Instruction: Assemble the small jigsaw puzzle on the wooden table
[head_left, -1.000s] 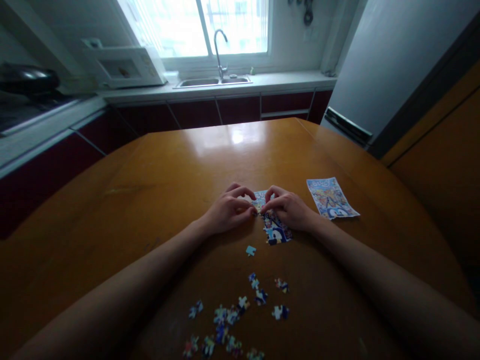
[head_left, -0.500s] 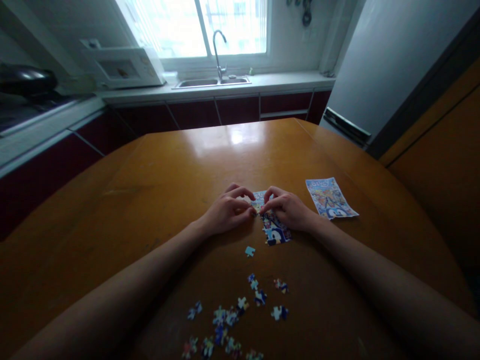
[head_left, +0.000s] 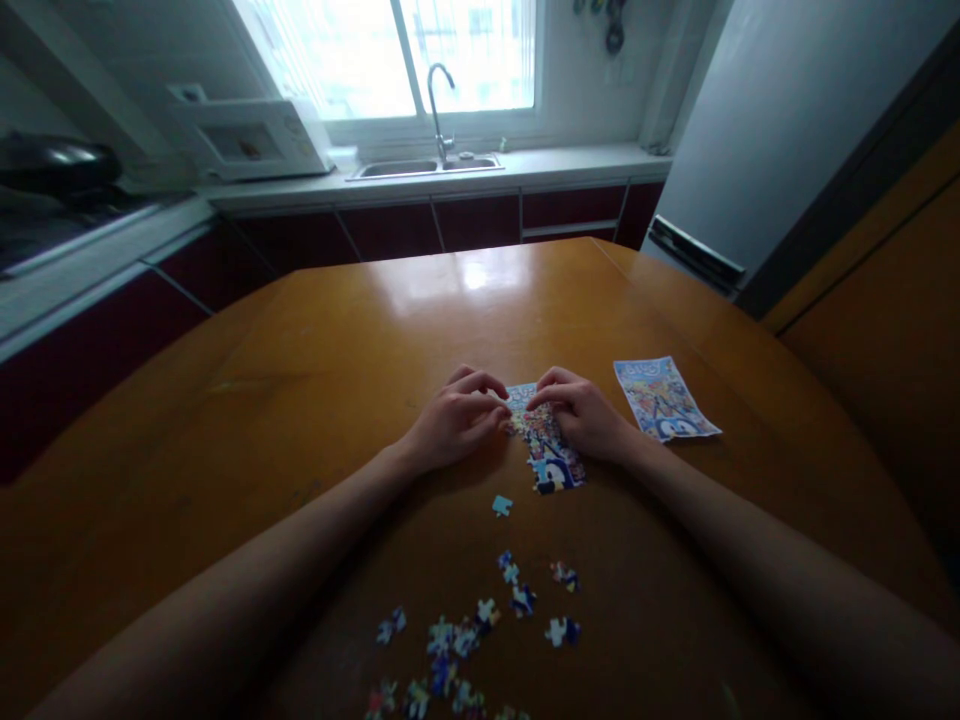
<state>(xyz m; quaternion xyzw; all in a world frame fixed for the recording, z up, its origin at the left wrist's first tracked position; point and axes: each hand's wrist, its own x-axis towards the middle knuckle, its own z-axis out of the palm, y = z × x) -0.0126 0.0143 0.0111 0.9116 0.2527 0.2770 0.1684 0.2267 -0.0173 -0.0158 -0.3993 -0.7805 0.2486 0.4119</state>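
Note:
A partly assembled jigsaw puzzle (head_left: pixel 553 472) lies on the table between my hands, showing a blue cartoon face at its near end. At its left edge my left hand (head_left: pixel 463 415) is closed, thumb and forefinger together on the puzzle's border; the exact spot gripped is partly hidden. From the right, my right hand (head_left: pixel 581 412) rests over the puzzle with its forefinger reaching across the surface and its thumb bent beneath. A loose light-blue piece (head_left: pixel 502 506) lies just nearer to me. Several more loose pieces (head_left: pixel 442 640) are scattered closer in.
A printed picture sheet (head_left: pixel 666 398) with a matching design lies right of my right hand. The wooden table (head_left: pixel 360 330) stretches away toward a counter with a sink (head_left: pixel 424 168) and a microwave (head_left: pixel 247 140). A fridge (head_left: pixel 795 130) stands at the right.
My right hand's fingertips have drawn slightly back from my left hand, uncovering more of the puzzle's middle. My left hand stays almost in place. The loose pieces lie as before.

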